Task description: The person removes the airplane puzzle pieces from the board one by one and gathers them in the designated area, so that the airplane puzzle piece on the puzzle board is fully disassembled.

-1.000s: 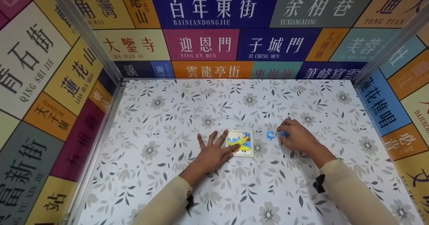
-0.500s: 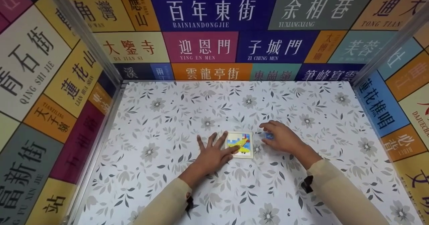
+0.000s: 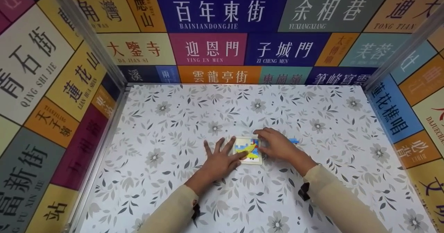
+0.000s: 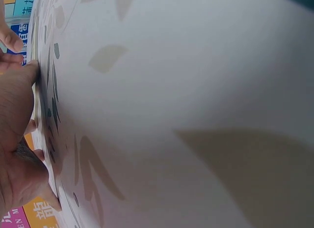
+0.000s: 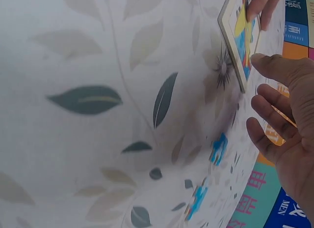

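Observation:
A small jigsaw puzzle (image 3: 256, 160) in a pale frame, with a yellow airplane on blue, lies mid-table. My left hand (image 3: 218, 161) rests spread at its left side, thumb over the airplane picture. At the upper right of the puzzle is my right hand (image 3: 279, 146), its thumb right at the picture in the right wrist view and its other fingers loosely bent. Two loose blue puzzle pieces lie on the table there, a nearer piece (image 5: 197, 202) and another piece (image 5: 218, 148). From the head view, one loose piece shows past the right hand and the other is hidden.
The table (image 3: 194, 111) wears a white cover with grey flowers and leaves. Panels with coloured street-name signs (image 3: 215, 49) stand along its back and both sides, joined by clear corner strips.
My right hand has moved left from the loose blue pieces, passing over one, to the puzzle's upper right. My left hand has stayed in place.

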A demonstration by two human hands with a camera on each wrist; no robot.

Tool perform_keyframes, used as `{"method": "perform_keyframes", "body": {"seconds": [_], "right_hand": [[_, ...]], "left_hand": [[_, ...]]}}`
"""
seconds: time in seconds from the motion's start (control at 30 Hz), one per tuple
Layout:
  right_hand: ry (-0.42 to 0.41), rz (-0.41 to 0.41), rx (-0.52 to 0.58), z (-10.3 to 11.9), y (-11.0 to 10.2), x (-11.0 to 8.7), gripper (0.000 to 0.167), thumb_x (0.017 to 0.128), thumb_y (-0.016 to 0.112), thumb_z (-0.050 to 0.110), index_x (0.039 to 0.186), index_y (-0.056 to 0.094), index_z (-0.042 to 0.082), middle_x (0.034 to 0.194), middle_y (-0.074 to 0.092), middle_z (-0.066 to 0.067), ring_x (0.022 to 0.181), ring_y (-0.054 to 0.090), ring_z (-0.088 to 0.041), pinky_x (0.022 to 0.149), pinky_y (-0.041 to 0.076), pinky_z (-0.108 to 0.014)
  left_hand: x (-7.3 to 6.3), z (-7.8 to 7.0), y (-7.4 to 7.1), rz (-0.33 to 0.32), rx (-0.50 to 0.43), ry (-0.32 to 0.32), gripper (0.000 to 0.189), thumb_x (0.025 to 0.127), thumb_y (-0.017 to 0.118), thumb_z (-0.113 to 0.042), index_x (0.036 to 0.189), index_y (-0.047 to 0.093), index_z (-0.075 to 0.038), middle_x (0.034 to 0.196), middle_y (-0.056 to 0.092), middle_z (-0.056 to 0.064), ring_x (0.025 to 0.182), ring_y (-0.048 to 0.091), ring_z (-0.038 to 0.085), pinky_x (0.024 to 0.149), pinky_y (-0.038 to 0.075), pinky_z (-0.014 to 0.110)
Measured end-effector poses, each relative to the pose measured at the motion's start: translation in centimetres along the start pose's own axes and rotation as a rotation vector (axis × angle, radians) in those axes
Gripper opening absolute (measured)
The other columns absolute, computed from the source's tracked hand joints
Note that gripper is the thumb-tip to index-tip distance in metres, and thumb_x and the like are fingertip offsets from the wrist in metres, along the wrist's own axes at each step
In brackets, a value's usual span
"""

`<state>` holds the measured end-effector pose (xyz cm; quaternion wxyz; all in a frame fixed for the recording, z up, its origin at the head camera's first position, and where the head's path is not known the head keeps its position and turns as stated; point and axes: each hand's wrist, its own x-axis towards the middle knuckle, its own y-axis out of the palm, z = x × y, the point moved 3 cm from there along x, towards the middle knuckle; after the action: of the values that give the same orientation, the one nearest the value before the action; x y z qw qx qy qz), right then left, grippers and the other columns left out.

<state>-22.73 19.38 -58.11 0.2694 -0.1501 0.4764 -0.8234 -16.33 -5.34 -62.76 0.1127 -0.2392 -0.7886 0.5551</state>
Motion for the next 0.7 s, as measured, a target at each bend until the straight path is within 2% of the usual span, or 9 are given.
{"method": "perform_keyframes", "body": {"seconds": [0.13,0.43,0.7], "right_hand": [[-0.008,0.005,-0.001,0.3,0.7,0.6,0.056,0.099,0.085,0.016,0.15,0.064,0.006,0.123,0.072,-0.017,0.112,0.07,-0.036,0.102,0.057,-0.06],[0.023,0.021,-0.016,0.4,1.4,1.0,0.056,0.099,0.085,0.018,0.15,0.064,0.009,0.131,0.07,-0.016,0.121,0.068,-0.038,0.106,0.056,-0.06],[0.044,0.028,-0.015,0.9,1.6,1.3,0.049,0.099,0.084,0.01,0.144,0.066,0.009,0.122,0.071,-0.014,0.118,0.065,-0.037,0.101,0.056,-0.06]], "left_hand": [[0.0,0.0,0.1,0.001,0.016,-0.001,0.047,0.118,0.042,-0.054,0.165,0.046,-0.054,0.187,0.02,0.006,0.169,0.023,0.049,0.116,0.009,0.097],[0.0,0.2,0.3,-0.012,0.02,0.005,0.047,0.118,0.043,-0.054,0.165,0.046,-0.054,0.187,0.021,0.006,0.168,0.024,0.049,0.115,0.009,0.098],[0.0,0.1,0.2,-0.015,0.012,0.002,0.047,0.118,0.042,-0.054,0.165,0.046,-0.054,0.187,0.02,0.006,0.168,0.023,0.05,0.115,0.008,0.098]]}}
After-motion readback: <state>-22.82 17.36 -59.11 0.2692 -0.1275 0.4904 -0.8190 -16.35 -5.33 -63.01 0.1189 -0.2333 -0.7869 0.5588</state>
